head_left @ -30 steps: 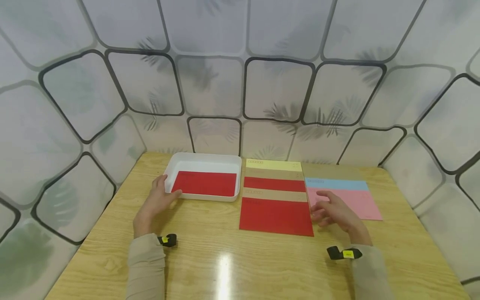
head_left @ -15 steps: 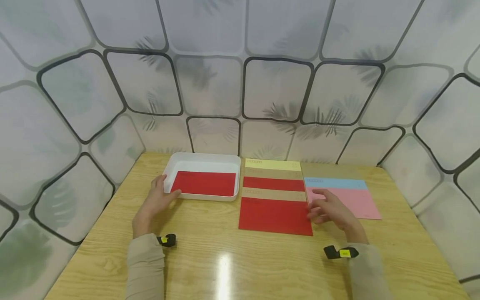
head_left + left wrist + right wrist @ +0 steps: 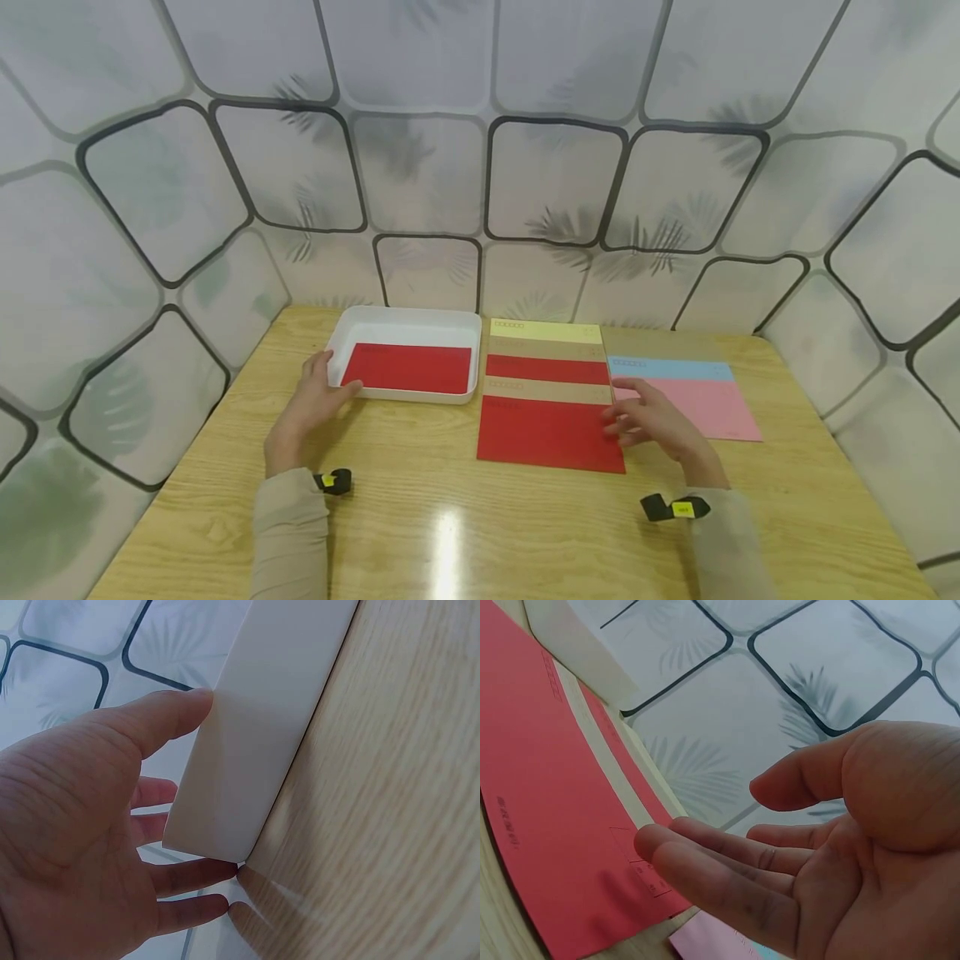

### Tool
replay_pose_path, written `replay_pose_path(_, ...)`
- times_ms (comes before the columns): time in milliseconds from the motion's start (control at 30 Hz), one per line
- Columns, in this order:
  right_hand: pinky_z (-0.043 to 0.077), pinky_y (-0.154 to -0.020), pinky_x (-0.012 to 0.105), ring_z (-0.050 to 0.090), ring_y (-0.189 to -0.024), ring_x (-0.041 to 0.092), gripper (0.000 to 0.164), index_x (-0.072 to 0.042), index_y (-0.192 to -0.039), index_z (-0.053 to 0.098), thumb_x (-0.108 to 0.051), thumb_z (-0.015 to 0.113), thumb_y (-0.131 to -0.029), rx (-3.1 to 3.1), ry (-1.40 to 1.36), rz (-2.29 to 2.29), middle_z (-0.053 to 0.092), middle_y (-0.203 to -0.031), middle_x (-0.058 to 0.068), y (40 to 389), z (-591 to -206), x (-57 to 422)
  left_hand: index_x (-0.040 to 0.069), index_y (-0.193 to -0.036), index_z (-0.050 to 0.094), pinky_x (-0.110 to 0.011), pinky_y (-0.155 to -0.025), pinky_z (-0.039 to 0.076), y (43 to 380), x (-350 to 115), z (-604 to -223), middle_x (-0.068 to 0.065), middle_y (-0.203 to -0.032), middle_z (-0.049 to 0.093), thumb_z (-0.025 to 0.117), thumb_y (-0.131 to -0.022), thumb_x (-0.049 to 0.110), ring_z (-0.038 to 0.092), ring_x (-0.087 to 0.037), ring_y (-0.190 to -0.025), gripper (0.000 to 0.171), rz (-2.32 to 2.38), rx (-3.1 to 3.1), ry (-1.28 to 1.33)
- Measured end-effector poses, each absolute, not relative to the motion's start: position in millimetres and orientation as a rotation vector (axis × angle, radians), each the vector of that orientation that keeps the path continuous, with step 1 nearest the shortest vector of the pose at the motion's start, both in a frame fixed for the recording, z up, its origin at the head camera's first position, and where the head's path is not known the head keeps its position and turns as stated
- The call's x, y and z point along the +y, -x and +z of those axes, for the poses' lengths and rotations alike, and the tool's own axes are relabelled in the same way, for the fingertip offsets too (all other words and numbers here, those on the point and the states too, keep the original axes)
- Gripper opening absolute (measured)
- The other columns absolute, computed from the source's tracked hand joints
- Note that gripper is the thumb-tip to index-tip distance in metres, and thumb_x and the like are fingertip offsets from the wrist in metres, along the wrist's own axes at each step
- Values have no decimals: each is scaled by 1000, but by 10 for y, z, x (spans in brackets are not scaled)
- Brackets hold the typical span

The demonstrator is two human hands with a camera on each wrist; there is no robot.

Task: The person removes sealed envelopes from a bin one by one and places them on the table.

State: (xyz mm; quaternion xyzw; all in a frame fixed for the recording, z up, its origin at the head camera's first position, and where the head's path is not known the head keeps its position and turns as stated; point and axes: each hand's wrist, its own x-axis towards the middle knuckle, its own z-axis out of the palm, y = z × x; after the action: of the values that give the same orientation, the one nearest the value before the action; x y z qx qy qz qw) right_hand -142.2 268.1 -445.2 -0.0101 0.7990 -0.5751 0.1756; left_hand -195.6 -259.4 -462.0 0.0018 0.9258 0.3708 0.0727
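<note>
My left hand (image 3: 309,408) is at the front left corner of a white tray (image 3: 411,323). In the left wrist view its thumb touches the tray's rim, and the fairly straight fingers spread around the corner. Inside the tray lies a red envelope (image 3: 408,368). My right hand (image 3: 660,427) hovers with loosely bent fingers by the right edge of the front red envelope (image 3: 543,433), its shadow falling on the paper. Nothing is held in it. That envelope lies foremost in an overlapping row, with tan, red, tan and yellow (image 3: 546,332) ones behind.
Right of the row, a pink envelope (image 3: 712,410) overlaps a light blue one (image 3: 675,368) and a tan one (image 3: 660,342). All lie on a wooden table (image 3: 405,517). A patterned wall covering (image 3: 427,183) stands close behind the tray and envelopes.
My right hand has moved a little to the left, from beside the pink envelope to over the right edge of the front red envelope. The left hand stays at the tray's corner.
</note>
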Motion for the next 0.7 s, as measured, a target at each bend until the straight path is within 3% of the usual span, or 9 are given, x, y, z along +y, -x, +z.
replay_pose_path(700,59,-77,41,69,-98,35,55,5,-148,30,-18,50,-102,2310,165,-1575,64,-115,29,1469,-4469,2524,-3,-156,2,-66,-113,21,1977,-2614,-4635,-29,-160,-3,61,-97,39,17,-51,-142,94,1118,2776,-13)
